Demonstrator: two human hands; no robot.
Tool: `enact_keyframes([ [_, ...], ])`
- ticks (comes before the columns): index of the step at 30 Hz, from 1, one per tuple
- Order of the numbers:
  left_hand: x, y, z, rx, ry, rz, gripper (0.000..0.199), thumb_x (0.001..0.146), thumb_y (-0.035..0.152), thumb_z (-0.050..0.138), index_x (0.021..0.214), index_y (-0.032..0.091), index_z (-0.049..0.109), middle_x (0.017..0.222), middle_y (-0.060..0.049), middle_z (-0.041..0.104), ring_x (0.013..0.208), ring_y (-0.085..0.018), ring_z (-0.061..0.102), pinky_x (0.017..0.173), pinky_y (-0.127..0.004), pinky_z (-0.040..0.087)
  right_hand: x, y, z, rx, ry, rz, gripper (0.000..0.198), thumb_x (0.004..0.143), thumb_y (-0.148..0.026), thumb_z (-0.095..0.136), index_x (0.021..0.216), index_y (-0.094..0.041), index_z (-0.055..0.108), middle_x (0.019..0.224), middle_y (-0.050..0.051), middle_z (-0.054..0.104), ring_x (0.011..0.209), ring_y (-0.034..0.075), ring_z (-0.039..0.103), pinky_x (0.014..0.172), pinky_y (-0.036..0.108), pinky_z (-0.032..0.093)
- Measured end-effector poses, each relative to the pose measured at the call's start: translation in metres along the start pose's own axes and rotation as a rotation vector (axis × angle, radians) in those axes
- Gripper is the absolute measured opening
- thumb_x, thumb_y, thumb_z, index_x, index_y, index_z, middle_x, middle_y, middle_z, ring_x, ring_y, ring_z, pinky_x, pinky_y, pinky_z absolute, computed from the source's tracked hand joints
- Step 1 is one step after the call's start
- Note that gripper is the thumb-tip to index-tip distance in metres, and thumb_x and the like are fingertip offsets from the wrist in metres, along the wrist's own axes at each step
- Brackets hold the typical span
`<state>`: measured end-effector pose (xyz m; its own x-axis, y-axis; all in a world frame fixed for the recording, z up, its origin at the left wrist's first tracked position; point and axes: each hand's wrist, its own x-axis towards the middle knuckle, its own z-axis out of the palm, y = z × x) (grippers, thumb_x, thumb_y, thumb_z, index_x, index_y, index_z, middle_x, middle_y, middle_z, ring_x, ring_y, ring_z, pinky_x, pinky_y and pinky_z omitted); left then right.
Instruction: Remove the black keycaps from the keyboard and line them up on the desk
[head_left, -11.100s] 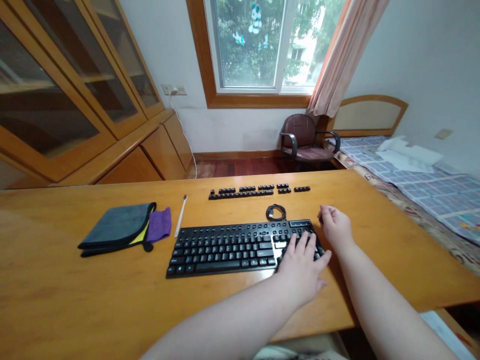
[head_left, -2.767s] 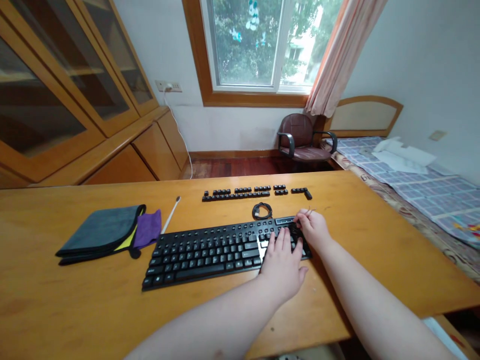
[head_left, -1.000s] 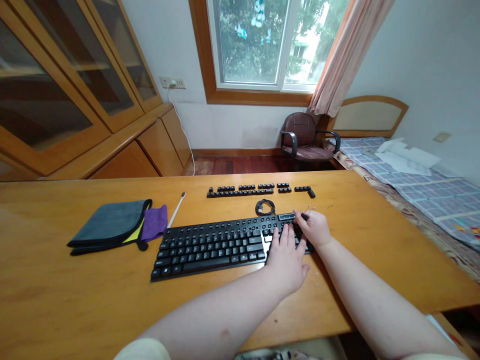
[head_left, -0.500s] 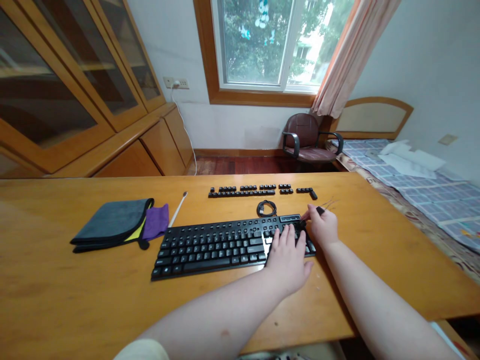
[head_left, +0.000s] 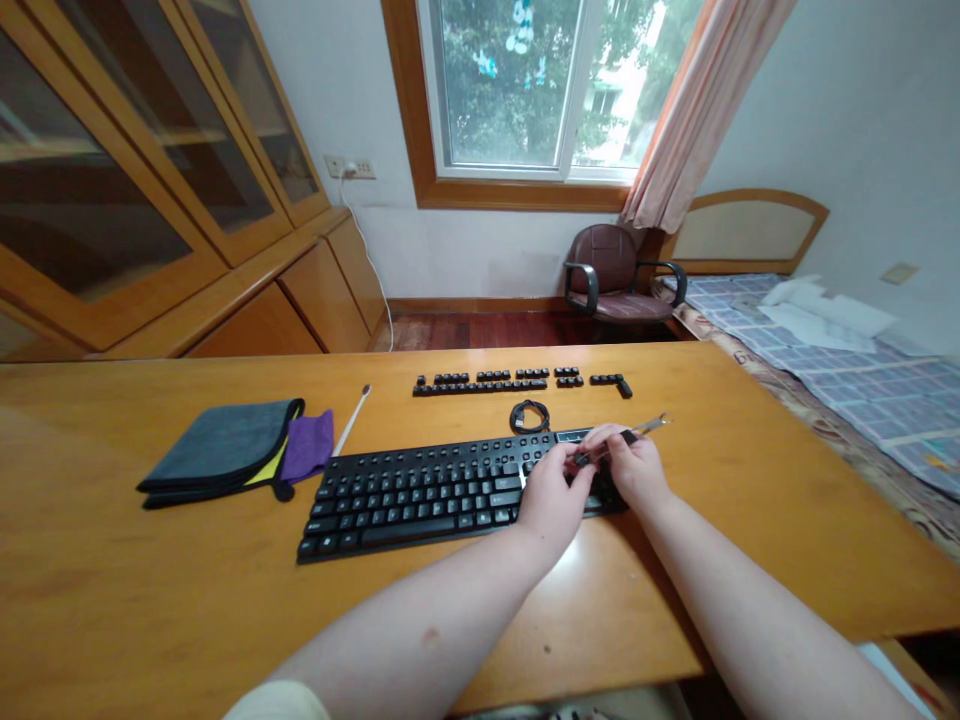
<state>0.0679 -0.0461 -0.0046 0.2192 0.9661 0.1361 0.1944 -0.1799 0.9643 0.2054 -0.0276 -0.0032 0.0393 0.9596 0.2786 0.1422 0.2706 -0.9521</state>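
A black keyboard (head_left: 420,505) lies at a slight slant on the wooden table, its top rows bare of caps. My right hand (head_left: 637,468) is closed round a keycap puller (head_left: 649,426), whose thin wire end sticks out to the upper right. Over the number pad, the fingers of my left hand (head_left: 553,492) pinch a small black keycap (head_left: 581,459) at the puller's other end. Both hands meet there and hide part of the number pad. Beyond the keyboard stand removed keycaps (head_left: 480,387) in neat rows.
A coiled cable (head_left: 529,416) sits behind the keyboard. To the left lie a folded grey cloth (head_left: 221,448), a purple cloth (head_left: 308,446) and a thin white brush (head_left: 352,420). A chair (head_left: 609,275) and a bed (head_left: 810,340) stand past the table.
My left hand has lifted from lying spread over the number pad and now pinches at the puller. My right hand has tilted the puller, its wire end pointing right.
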Motion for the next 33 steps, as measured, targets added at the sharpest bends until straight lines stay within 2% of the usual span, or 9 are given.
enact_keyframes([
  [3,0.0009,-0.0021,0.0003,-0.060,0.045,-0.021,0.020,0.080,0.021,0.055,0.100,0.017,0.058,0.089,-0.004,0.067,0.078,-0.015,0.062,0.074,-0.028,0.049,0.0017,-0.0005,-0.0012,-0.017,0.015,0.031,0.046,0.079,-0.061,0.047,0.066,-0.019,0.060,0.065,0.006,0.063,0.053,0.017,0.057,0.049,0.029,0.046],
  [7,0.0015,-0.0040,0.0011,-0.125,0.072,-0.050,0.021,0.081,0.022,0.055,0.101,0.016,0.057,0.088,-0.005,0.066,0.076,-0.014,0.062,0.072,-0.027,0.049,0.0026,0.0016,-0.0025,-0.038,0.056,0.086,0.038,0.083,-0.050,0.051,0.066,-0.017,0.062,0.056,0.003,0.059,0.048,0.015,0.054,0.049,0.027,0.044],
  [11,0.0023,-0.0040,0.0020,-0.164,0.067,-0.067,0.020,0.080,0.021,0.055,0.099,0.016,0.059,0.087,-0.005,0.067,0.075,-0.014,0.062,0.070,-0.027,0.050,0.0031,0.0012,-0.0032,-0.062,0.028,0.079,0.036,0.082,-0.048,0.053,0.066,-0.017,0.063,0.056,0.003,0.059,0.049,0.015,0.053,0.049,0.027,0.043],
  [22,0.0023,0.0001,0.0016,-0.117,0.024,-0.082,0.023,0.076,0.019,0.060,0.098,0.017,0.066,0.088,-0.004,0.069,0.076,-0.016,0.062,0.073,-0.029,0.050,0.0053,-0.0001,-0.0049,-0.033,-0.045,-0.064,0.040,0.077,-0.053,0.055,0.063,-0.017,0.064,0.066,0.005,0.059,0.054,0.015,0.051,0.051,0.028,0.042],
  [27,0.0029,0.0006,0.0023,-0.140,0.013,-0.102,0.024,0.075,0.016,0.061,0.097,0.018,0.067,0.090,-0.004,0.070,0.077,-0.016,0.063,0.074,-0.028,0.050,0.0061,-0.0027,-0.0038,0.006,-0.099,-0.127,0.034,0.079,-0.047,0.056,0.064,-0.018,0.065,0.064,0.004,0.058,0.056,0.015,0.052,0.053,0.028,0.042],
  [33,0.0030,-0.0054,0.0040,-0.125,0.004,-0.072,0.023,0.075,0.020,0.061,0.097,0.019,0.067,0.084,-0.003,0.069,0.069,-0.015,0.060,0.070,-0.028,0.049,0.0042,-0.0044,-0.0040,-0.016,-0.084,-0.139,0.028,0.081,-0.040,0.056,0.066,-0.018,0.066,0.066,0.004,0.061,0.058,0.015,0.052,0.054,0.027,0.040],
])
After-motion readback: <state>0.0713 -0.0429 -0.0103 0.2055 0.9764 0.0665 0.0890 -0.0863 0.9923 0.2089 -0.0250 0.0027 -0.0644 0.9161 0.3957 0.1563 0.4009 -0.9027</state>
